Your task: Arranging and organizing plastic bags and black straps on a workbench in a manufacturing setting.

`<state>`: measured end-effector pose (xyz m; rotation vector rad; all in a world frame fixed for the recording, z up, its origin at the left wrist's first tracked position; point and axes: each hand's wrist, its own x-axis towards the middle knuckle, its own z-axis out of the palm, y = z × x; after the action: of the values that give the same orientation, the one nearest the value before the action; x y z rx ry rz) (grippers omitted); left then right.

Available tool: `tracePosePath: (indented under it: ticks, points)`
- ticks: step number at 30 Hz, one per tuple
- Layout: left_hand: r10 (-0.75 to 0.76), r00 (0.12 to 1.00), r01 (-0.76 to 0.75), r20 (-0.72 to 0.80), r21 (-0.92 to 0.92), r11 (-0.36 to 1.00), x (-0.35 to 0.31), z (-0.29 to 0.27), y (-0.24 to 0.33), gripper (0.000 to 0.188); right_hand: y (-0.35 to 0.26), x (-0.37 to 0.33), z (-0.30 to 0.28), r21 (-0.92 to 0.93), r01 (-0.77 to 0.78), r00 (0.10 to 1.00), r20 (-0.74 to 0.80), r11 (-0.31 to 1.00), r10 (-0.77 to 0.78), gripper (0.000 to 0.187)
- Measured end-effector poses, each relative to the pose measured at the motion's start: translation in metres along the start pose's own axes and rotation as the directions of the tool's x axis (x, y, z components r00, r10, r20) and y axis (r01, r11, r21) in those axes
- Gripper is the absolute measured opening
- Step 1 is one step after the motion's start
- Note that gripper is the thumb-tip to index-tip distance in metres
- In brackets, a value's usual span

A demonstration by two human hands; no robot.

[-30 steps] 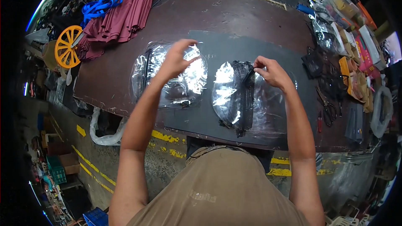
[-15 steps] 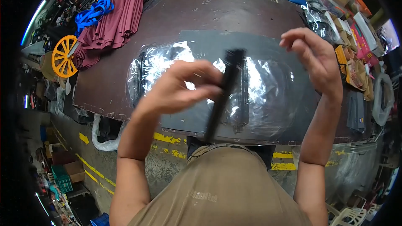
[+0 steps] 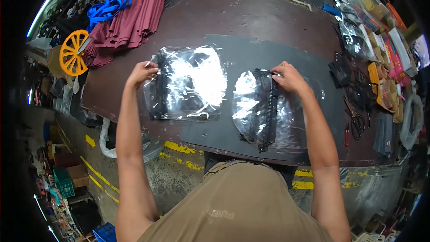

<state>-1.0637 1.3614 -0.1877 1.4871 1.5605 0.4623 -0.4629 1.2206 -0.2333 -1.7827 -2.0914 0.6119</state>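
Observation:
My left hand [image 3: 144, 74] has its fingers closed at the left edge of a stack of clear plastic sheets [image 3: 195, 83], beside the black zipper strip [image 3: 161, 85] that runs along it. My right hand [image 3: 290, 77] pinches the upper end of another black zipper strip [image 3: 271, 107], which lies across a smaller clear plastic piece [image 3: 245, 103] with rounded edges. This zipper tilts slightly, its lower end close to the table's front edge. Glare off the plastic hides how many layers there are. Both pieces rest partly on a dark grey mat [image 3: 215, 134].
Pleated maroon fabric [image 3: 143, 9], blue straps [image 3: 109, 8] and an orange wheel [image 3: 74, 53] sit at the left. Towards the right edge lie black-handled scissors [image 3: 357, 123], a small red tool [image 3: 346, 134], black pieces [image 3: 340, 69] and open boxes [image 3: 380, 76]. The brown tabletop [image 3: 251, 9] extends behind.
The dark strip that my left hand held in mid-air is no longer raised. My left hand has moved left to the stack; my right hand has come down onto the right-hand zipper.

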Motion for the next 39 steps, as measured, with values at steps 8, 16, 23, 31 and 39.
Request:
tracePosePath:
  ticks: [8, 16, 23, 31, 39]
  points:
    - [0.007, 1.0, -0.006, -0.005, 0.023, 1.0, 0.014, -0.003, -0.018, 0.015, -0.012, 0.001, -0.019, 0.151, 0.039, 0.997, -0.073, 0.988, -0.028, 0.017]
    - [0.547, 0.746, -0.165, -0.379, 0.691, 0.704, -0.036, 0.062, 0.061, 0.056, -0.079, -0.088, -0.097, 0.283, 0.123, 0.988, -0.124, 0.951, -0.091, 0.012]
    - [0.825, 0.378, -0.762, 0.42, -0.365, 0.535, -0.177, 0.221, 0.228, 0.088, -0.184, -0.135, -0.183, 0.145, 0.498, 0.856, -0.238, 0.855, -0.459, 0.016]
    - [0.606, 0.745, -0.429, 0.281, -0.494, 0.756, -0.191, 0.144, 0.234, 0.018, -0.134, -0.087, -0.183, 0.425, 0.374, 0.922, -0.266, 0.824, -0.281, 0.035]
    - [0.32, 0.942, -0.285, 0.098, -0.266, 0.921, -0.06, 0.017, 0.068, 0.013, -0.001, -0.02, -0.035, 0.16, 0.068, 0.991, -0.123, 0.985, -0.049, 0.025]
